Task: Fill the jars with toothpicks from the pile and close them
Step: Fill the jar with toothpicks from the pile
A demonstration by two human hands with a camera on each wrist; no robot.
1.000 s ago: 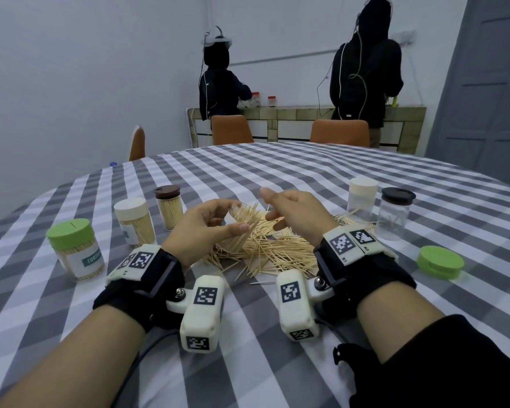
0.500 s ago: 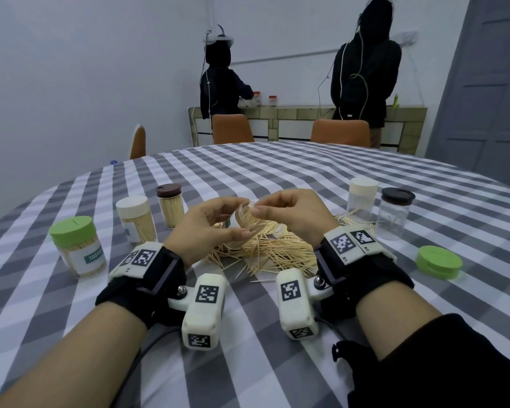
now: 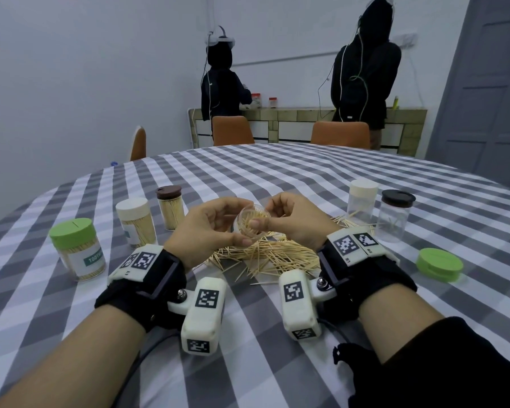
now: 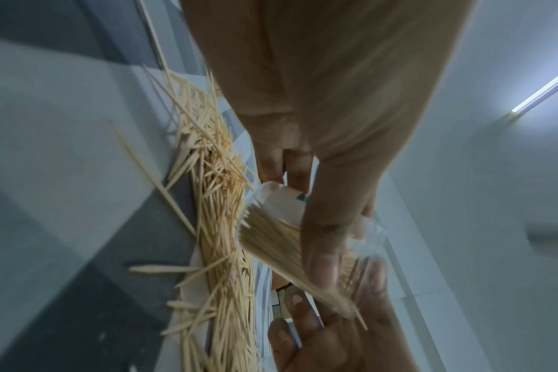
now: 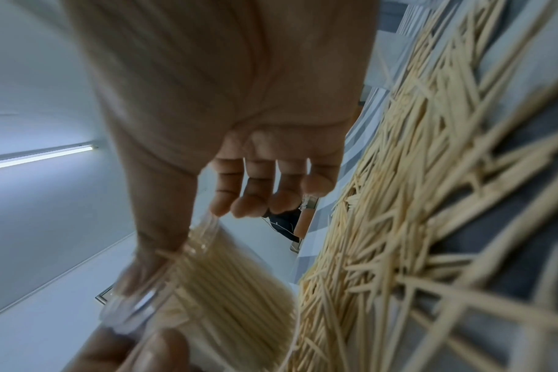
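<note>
Seen from the head camera, the left hand (image 3: 209, 231) curls its fingers and thumb round a small clear plastic jar (image 3: 252, 223) that has no lid, holding it tilted above the round surface covered with a grey-and-white checked cloth (image 3: 277, 178), its open mouth turned toward the camera and partly filled with pale wooden toothpicks. The right hand (image 3: 295, 222) meets the jar's mouth, thumb and forefinger closed at the rim; the left wrist view shows a bundle of toothpicks (image 4: 281, 251) lying lengthwise in the jar with a few tips projecting toward the right hand's fingers (image 4: 300, 309), though whether those fingers actually pinch any toothpicks cannot be told. In the right wrist view the jar (image 5: 182, 276) appears blurred, its clear wall packed with parallel toothpicks. Directly below both hands lies the loose pile of toothpicks (image 3: 268, 254), spread over the cloth. On the left stand three closed, filled jars: a green-lidded jar with a white label (image 3: 77, 248), a cream-lidded jar (image 3: 136, 222) and a narrow brown-lidded jar (image 3: 170, 207). On the right stand a cream-lidded clear jar (image 3: 362, 201) and a black-lidded clear jar (image 3: 396, 219), both nearly empty, and nearer the edge a loose green lid (image 3: 439, 265) lies flat. Beyond the surface, three orange chairs (image 3: 231, 131) and two persons in dark clothes (image 3: 362, 69) stand at a tiled counter (image 3: 301, 122).
</note>
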